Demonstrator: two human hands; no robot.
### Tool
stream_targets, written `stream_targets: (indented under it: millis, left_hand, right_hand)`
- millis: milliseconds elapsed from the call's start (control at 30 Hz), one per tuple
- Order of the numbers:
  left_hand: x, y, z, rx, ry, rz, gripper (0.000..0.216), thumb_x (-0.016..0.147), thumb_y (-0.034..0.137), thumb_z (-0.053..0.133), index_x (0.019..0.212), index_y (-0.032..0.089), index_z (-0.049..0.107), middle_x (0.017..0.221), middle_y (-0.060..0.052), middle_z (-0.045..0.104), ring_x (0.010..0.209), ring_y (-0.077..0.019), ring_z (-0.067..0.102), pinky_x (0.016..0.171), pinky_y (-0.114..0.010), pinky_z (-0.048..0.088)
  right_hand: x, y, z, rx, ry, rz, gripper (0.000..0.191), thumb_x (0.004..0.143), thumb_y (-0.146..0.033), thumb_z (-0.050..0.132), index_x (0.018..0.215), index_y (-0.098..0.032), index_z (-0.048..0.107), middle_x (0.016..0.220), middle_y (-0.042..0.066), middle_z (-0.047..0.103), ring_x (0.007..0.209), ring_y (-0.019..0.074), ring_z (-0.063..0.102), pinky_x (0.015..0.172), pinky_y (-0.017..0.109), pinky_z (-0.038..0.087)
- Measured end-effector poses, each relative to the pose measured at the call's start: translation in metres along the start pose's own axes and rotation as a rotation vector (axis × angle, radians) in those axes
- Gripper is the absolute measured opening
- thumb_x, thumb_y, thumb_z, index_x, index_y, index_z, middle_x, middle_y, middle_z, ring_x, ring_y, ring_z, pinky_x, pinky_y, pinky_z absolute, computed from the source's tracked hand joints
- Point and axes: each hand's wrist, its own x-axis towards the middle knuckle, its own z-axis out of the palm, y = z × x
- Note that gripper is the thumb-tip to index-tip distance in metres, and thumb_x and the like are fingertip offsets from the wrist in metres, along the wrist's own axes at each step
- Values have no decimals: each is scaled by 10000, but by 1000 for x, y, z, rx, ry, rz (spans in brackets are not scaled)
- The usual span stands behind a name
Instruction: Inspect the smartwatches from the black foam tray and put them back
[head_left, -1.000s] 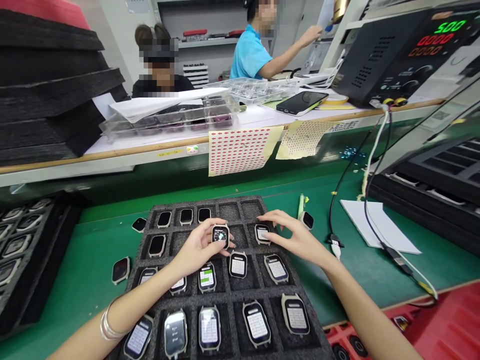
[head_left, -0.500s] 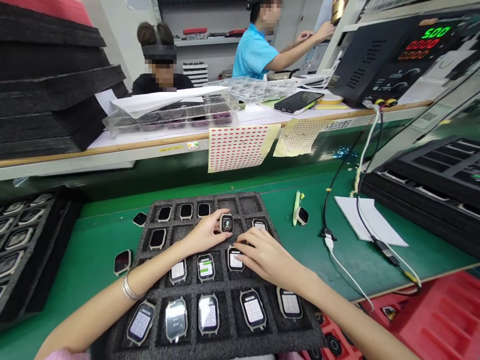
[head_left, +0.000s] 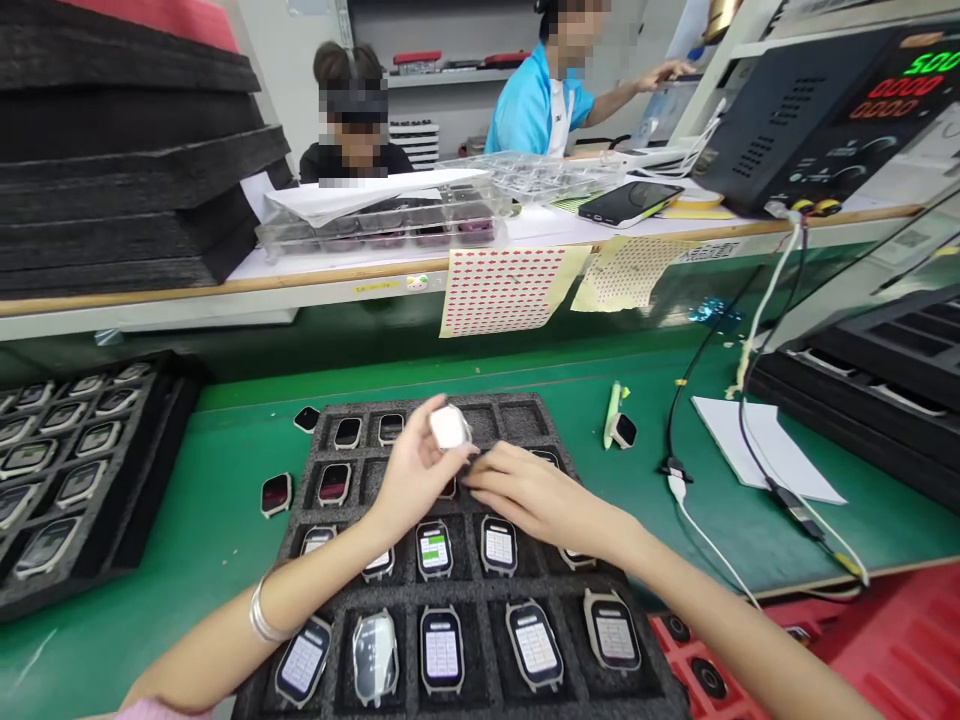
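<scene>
Pinched between the thumb and fingers of my left hand (head_left: 414, 468) is a smartwatch case without a strap (head_left: 448, 428), its face lit bright white. It is raised above a black foam tray (head_left: 469, 592) of square pockets. My right hand (head_left: 536, 497) hovers just right of that watch, fingers bent and a little apart, with nothing visible in them; its thumb is hidden. In the tray lie several more watches, such as one with a green-and-white screen (head_left: 434, 549) and one with a white list screen (head_left: 442, 648). Others have dark screens.
Left stands another foam tray of watches (head_left: 64, 470). Loose watches (head_left: 277, 494) lie beside the middle tray. Right are a green pen (head_left: 613, 415), a watch (head_left: 623, 431), white paper (head_left: 765, 450) and cables (head_left: 677, 485). Two people sit or stand beyond the shelf, which carries a power supply (head_left: 802, 120).
The watch in my left hand has been turned and its face changed from dark to bright white. My right hand has moved off the tray's white-screen watch. The view has shifted slightly.
</scene>
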Motion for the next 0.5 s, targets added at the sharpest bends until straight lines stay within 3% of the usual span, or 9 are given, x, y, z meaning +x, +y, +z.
stream_targets:
  millis: [67, 200, 267, 367, 433, 500]
  left_hand:
    - [0, 9, -5, -48, 108, 43, 609, 748, 237, 694, 1289, 204, 414, 1066, -67, 627, 913, -177, 639, 856, -305, 492]
    - [-4, 18, -16, -84, 161, -53, 636, 705, 229, 731, 1271, 189, 446, 1008, -45, 632, 839, -147, 617, 733, -239, 488]
    - [-10, 20, -22, -65, 168, -126, 604, 691, 247, 748, 1233, 183, 489, 880, -8, 631, 689, -107, 586, 659, -213, 476]
    - [-15, 18, -38, -36, 183, -239, 614, 654, 301, 780, 1200, 208, 515, 798, 11, 634, 650, -115, 572, 594, -203, 469]
    - [-15, 10, -48, 8, 204, -277, 655, 608, 351, 803, 1180, 220, 512, 693, 25, 622, 570, -128, 552, 497, -209, 443]
    - [-12, -3, -54, 79, 246, -248, 719, 536, 381, 832, 1157, 225, 504, 569, 61, 565, 464, -123, 502, 422, -210, 400]
  right_hand:
    - [23, 1, 9, 17, -12, 1, 245, 953, -188, 438, 1129, -154, 605, 1091, 120, 612, 1009, 237, 527, 904, 391, 422]
    - [49, -8, 27, -6, -10, 87, 219, 860, -183, 604, 1008, -26, 641, 945, 202, 624, 937, 301, 557, 843, 437, 440]
    - [50, -10, 28, 13, -3, 139, 235, 852, -265, 637, 959, -57, 656, 897, 161, 629, 868, 264, 581, 774, 373, 471]
    - [47, -4, 21, 90, 5, 155, 211, 812, -346, 691, 880, -150, 652, 827, 34, 636, 827, 159, 598, 735, 224, 471]
    - [44, 5, 16, 351, 112, 165, 246, 810, -382, 687, 884, -161, 608, 849, 13, 638, 830, 133, 606, 721, 198, 473]
    - [43, 14, 13, 778, 287, 195, 332, 818, -466, 644, 922, -166, 549, 851, 22, 643, 780, 141, 628, 650, 217, 492]
